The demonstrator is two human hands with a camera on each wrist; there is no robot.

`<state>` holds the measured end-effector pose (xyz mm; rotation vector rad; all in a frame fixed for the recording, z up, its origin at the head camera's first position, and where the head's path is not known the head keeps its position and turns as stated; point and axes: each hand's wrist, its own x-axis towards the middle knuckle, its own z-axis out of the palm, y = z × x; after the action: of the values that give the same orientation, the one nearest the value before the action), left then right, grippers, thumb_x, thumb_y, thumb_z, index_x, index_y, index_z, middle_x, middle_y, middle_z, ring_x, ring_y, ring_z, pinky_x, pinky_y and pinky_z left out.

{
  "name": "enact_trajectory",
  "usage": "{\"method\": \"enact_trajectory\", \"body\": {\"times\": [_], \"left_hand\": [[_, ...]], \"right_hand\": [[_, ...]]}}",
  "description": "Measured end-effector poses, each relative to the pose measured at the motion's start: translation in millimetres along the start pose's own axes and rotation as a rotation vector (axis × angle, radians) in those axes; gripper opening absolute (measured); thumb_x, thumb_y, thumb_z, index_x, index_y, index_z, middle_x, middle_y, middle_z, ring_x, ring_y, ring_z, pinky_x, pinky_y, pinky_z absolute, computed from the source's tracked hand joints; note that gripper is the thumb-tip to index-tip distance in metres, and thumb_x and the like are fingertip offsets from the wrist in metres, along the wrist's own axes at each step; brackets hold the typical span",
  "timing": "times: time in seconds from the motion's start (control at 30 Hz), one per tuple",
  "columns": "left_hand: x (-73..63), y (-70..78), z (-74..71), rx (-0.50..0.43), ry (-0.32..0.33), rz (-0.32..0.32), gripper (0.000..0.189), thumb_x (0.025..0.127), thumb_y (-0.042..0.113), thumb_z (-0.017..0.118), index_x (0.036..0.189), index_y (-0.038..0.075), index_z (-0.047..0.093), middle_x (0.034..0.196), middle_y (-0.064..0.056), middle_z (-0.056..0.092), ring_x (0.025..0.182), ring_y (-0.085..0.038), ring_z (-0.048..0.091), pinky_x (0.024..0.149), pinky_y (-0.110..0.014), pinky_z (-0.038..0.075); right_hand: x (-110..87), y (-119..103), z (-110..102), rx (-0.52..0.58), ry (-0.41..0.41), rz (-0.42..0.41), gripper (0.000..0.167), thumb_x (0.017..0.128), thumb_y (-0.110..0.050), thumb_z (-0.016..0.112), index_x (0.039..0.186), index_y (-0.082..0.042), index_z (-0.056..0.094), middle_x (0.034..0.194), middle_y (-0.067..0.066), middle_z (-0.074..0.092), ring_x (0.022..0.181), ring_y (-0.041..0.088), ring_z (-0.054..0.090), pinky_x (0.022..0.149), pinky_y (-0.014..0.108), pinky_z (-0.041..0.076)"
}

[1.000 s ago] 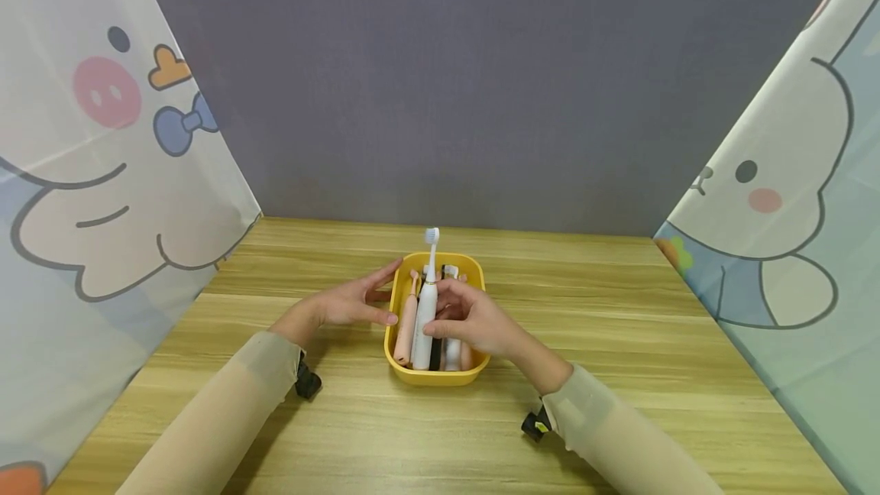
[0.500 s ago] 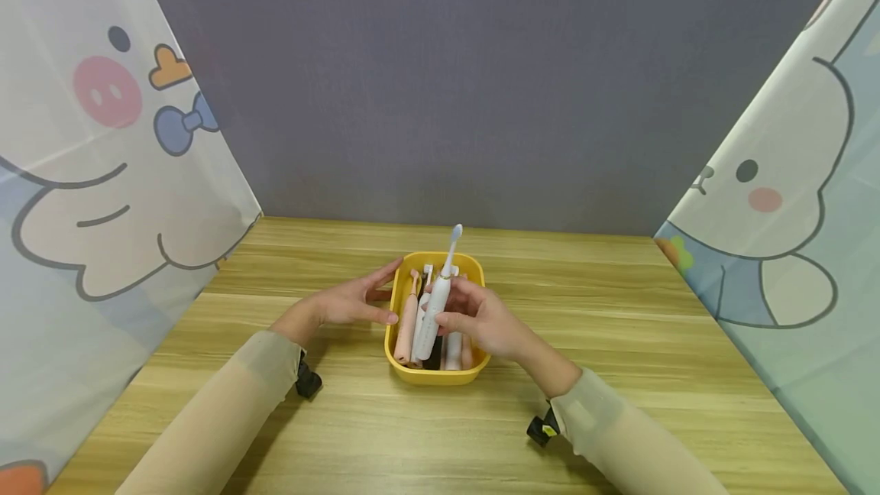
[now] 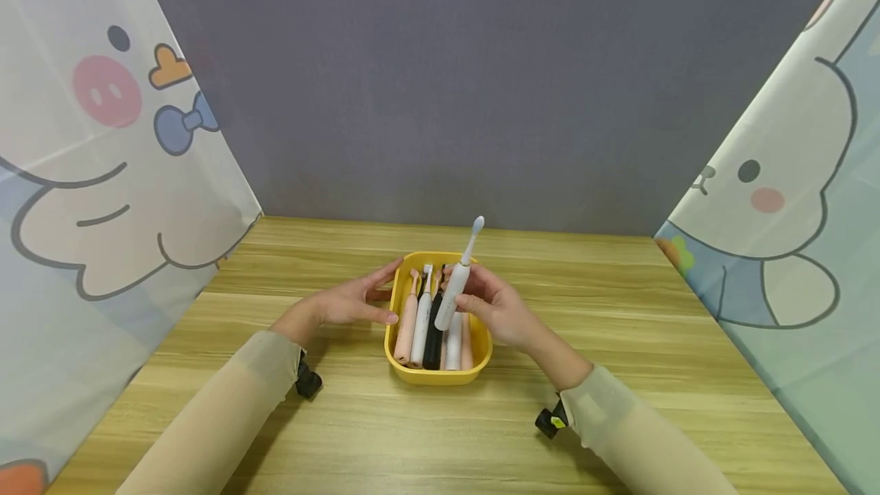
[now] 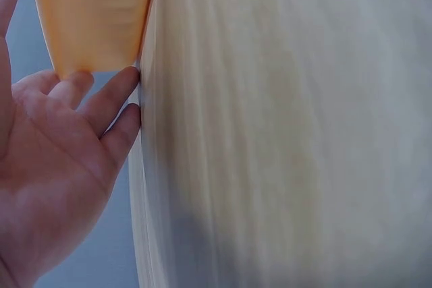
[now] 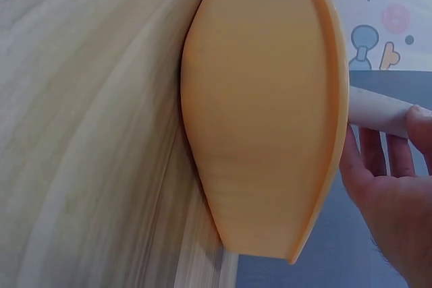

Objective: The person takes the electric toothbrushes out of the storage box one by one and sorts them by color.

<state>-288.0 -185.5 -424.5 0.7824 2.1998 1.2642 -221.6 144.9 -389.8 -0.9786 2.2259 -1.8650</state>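
White toothbrush (image 3: 451,298): lower centre of the head frame, tilted, brush head toward the upper right, above the yellow bin (image 3: 438,378).
Right hand (image 3: 507,313): holds the handle between thumb and fingers.
Left hand (image 3: 351,302): fingers spread wide, touching the bin's left side.
Other toothbrushes (image 3: 433,346): side by side inside the bin.

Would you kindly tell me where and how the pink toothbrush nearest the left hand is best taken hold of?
Probably from above, pinching the middle of the handle of that pink toothbrush. The handle is its thickest part, and it lies between the side wall of the yellow tub and a white toothbrush, leaving little room sideways.
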Motion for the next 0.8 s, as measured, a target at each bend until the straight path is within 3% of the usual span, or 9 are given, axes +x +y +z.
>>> {"method": "enact_trajectory", "body": {"times": [0.37,0.5,0.63,0.8], "left_hand": [[0.0,-0.3,-0.2,0.009,0.008,0.004,0.122,0.098,0.031,0.086,0.178,0.029,-0.005,0.187,-0.013,0.003,0.167,-0.049,0.024,0.133,-0.069,0.025],[-0.4,-0.3,-0.4,0.018,0.01,0.003,0.122,0.098,0.032,0.086,0.178,0.03,-0.005,0.187,-0.013,0.004,0.167,-0.049,0.024,0.133,-0.069,0.025],[-0.5,0.1,-0.2,0.008,0.006,0.005,0.121,0.098,0.032,0.086,0.178,0.032,-0.005,0.187,-0.013,0.004,0.167,-0.05,0.023,0.133,-0.069,0.025],[-0.5,-0.1,0.0,-0.001,0.003,0.006,0.121,0.098,0.03,0.086,0.178,0.033,-0.005,0.187,-0.013,0.003,0.168,-0.049,0.021,0.133,-0.07,0.024]], "right_hand": [[1.6,2.6,-11.2,-0.02,0.08,-0.01,0.045,0.111,0.002,0.056,0.155,0.009,0.048,0.138,0.036,0.063,0.121,0.011,0.066,0.105,0.025,0.06],[1.3,3.0,-16.5,-0.068,0.129,-0.001,0.046,0.112,0.0,0.055,0.157,0.004,0.048,0.139,0.03,0.064,0.123,0.013,0.064,0.105,0.022,0.056],[1.1,3.0,-21.8,-0.092,0.171,-0.007,0.045,0.113,0.0,0.054,0.157,0.002,0.048,0.14,0.029,0.064,0.126,0.024,0.064,0.105,0.02,0.055],[1.7,3.7,-27.5,-0.068,0.213,-0.019,0.045,0.113,0.002,0.051,0.157,0.004,0.047,0.145,0.038,0.06,0.132,0.038,0.061,0.105,0.019,0.055]]}}
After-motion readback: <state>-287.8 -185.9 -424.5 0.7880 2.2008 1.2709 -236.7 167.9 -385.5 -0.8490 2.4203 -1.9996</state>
